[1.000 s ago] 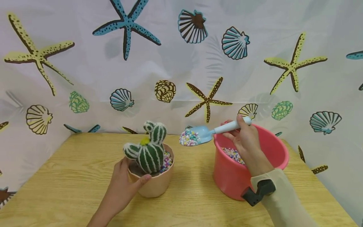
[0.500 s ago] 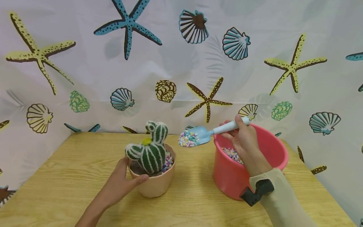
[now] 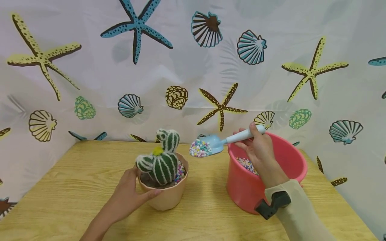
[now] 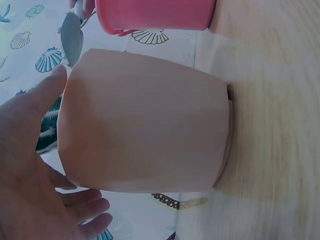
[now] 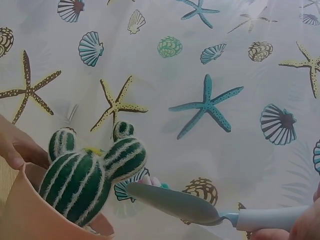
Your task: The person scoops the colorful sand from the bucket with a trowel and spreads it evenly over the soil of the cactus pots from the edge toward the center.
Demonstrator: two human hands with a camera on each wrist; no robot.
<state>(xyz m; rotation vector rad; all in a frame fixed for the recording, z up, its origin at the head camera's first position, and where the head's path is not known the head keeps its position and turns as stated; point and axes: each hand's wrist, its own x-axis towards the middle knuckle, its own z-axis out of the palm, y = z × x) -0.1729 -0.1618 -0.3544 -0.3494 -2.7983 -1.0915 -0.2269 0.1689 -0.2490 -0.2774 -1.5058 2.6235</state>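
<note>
A beige pot (image 3: pixel 167 195) with a green striped toy cactus (image 3: pixel 161 160) stands on the wooden table (image 3: pixel 75 187). My left hand (image 3: pixel 132 190) grips the pot's left side, thumb on the rim. In the left wrist view the pot (image 4: pixel 145 122) fills the frame beside my left hand (image 4: pixel 35 165). My right hand (image 3: pixel 260 150) holds a light blue scoop (image 3: pixel 223 142) heaped with coloured pebbles (image 3: pixel 199 148), between the pot and a pink bucket (image 3: pixel 265 177). In the right wrist view the scoop (image 5: pixel 185 205) hangs just right of the cactus (image 5: pixel 90 172).
The pink bucket holds more coloured pebbles (image 3: pixel 247 164) and stands right of the pot. A curtain printed with starfish and shells (image 3: pixel 193 67) closes off the back and both sides of the table. Bare wood lies left of and in front of the pot.
The pot with the cactus has shifted slightly right, my left hand going with it. The loaded scoop has edged a little left toward the pot.
</note>
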